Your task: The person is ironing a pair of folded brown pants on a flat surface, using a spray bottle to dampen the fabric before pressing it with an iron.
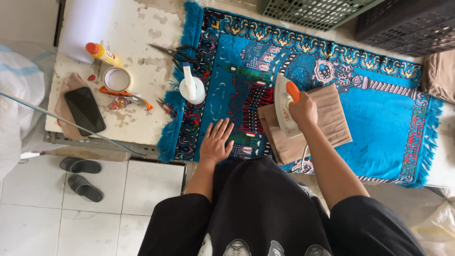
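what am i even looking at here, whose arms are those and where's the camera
The camera sits on a person's head and looks straight down, so the arms are their own. The right hand grips the orange handle of a white iron resting on a folded tan cloth. The left hand lies flat and open on the blue patterned rug that covers the surface. To the left lie a white spray bottle, black scissors, a tape roll and a dark phone.

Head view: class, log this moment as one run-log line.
right hand: grips iron on folded tan cloth | left hand: flat on blue rug
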